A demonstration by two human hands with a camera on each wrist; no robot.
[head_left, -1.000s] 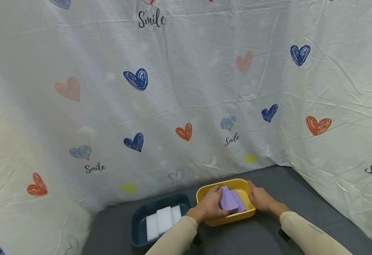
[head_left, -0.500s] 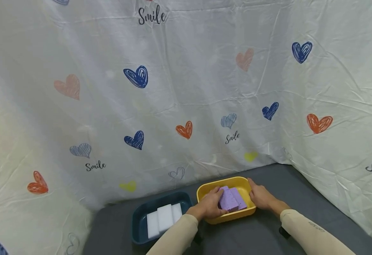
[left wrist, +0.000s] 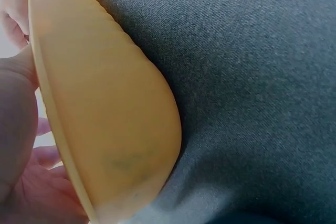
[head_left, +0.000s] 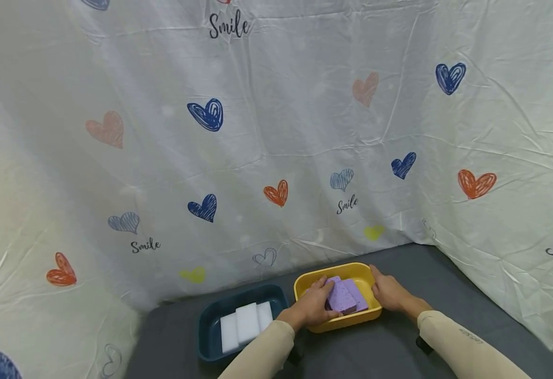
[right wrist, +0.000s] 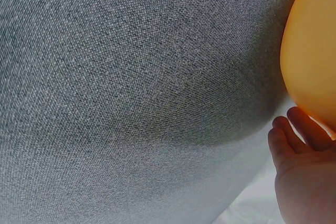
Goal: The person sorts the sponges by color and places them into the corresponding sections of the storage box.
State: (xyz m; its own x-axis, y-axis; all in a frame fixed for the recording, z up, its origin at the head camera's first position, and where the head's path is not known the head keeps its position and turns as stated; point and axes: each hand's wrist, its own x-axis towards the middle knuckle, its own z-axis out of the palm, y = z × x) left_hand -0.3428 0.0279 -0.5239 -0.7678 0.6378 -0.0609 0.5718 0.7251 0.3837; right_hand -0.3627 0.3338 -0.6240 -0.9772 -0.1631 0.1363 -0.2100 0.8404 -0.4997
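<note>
Two purple sponges lie overlapping in a yellow plastic bin (head_left: 347, 322). My left hand (head_left: 312, 306) reaches over the bin's near left side and grips the upper sponge (head_left: 341, 297) at its left edge, thumb toward the near end. Beside it, the second sponge (head_left: 358, 296) leans partly underneath. At the bin's right end, my right hand (head_left: 392, 292) holds the rim. The right wrist view shows several fingers (right wrist: 310, 129) against the bin's outer wall (right wrist: 312, 51). From the left wrist, the bin wall (left wrist: 110, 93) hides the sponges.
Left of the yellow bin stands a dark blue bin (head_left: 203, 337) with several white sponges (head_left: 248, 323) overlapping inside. Both bins stand on a grey cloth-covered table (head_left: 347, 355). A white curtain (head_left: 257, 131) printed with hearts hangs behind and at the sides.
The upper purple sponge has settled slightly lower and flatter, with my left hand still on it. My right hand stays at the bin's rim. The head view has shifted slightly.
</note>
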